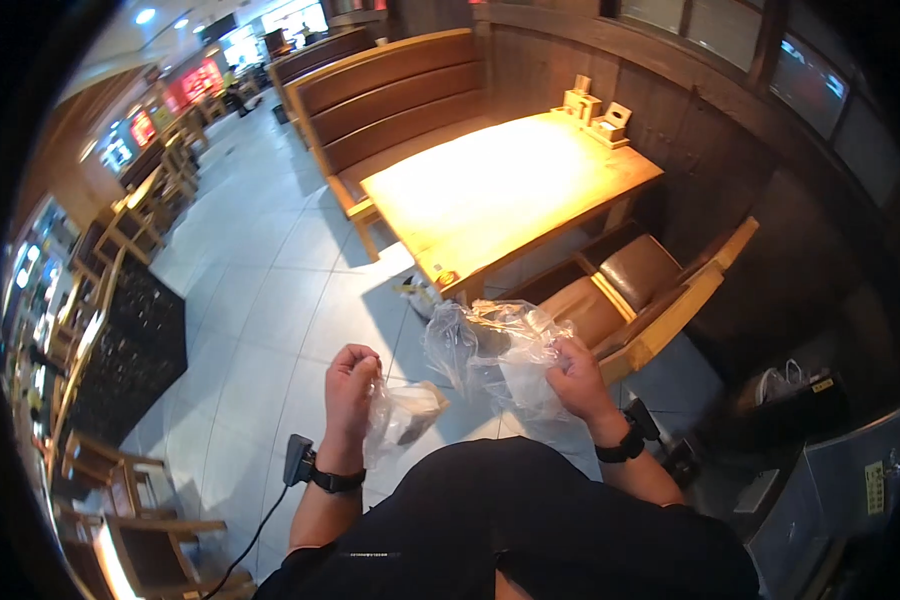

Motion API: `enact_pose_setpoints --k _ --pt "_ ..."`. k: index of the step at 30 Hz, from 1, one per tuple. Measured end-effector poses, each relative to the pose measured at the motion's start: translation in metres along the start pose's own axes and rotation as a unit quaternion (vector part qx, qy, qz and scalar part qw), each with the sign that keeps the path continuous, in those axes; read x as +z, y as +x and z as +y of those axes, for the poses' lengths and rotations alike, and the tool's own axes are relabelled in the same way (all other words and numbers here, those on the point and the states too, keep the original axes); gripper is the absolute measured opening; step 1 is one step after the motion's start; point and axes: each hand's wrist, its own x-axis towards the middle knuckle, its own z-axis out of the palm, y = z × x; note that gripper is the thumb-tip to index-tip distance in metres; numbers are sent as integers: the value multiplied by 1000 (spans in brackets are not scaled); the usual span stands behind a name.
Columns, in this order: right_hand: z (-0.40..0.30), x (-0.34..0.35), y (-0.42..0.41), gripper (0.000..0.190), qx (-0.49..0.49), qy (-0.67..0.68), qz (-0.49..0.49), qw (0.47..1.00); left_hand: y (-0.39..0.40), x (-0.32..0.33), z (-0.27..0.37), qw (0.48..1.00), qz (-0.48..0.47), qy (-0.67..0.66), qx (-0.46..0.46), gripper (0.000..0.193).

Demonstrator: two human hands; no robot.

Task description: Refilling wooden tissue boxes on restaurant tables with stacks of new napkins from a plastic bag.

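My left hand (pixel 350 386) is closed on the top of a small clear plastic bag (pixel 412 411) with something whitish and brown inside. To its right, my right hand (pixel 579 379) grips a larger clear plastic bag (pixel 510 360), which is crumpled and spread out. Thin light-brown sticks or strips and white items show through the larger bag; what they are exactly I cannot tell. Both bags hang above the tiled floor, in front of my body and apart from each other.
Ahead stands a brightly lit wooden table (pixel 510 195) with wooden holders (pixel 596 112) at its wall end. A brown padded bench (pixel 397 97) is behind it, a padded seat (pixel 607 292) on the near side. A dark box with bags (pixel 795 394) lies at right; wooden chairs (pixel 131 487) stand lower left.
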Motion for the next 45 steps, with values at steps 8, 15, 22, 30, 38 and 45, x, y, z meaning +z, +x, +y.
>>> enact_pose_setpoints --k 8,15,22,30,38,45 --pt "53 9 136 22 37 -25 60 997 242 30 29 988 -48 109 103 5" --pt "135 39 322 23 50 -152 3 987 445 63 22 976 -59 110 180 3" --pt "214 42 451 18 -9 -94 53 994 561 114 11 912 -112 192 344 4" --pt "344 65 424 36 235 -317 -152 906 511 120 -209 801 -408 405 168 10" --pt "332 23 453 41 229 -216 -276 908 526 129 -220 761 -541 330 140 23" --pt "416 -83 502 17 408 51 27 911 680 123 -249 744 -248 587 199 31"
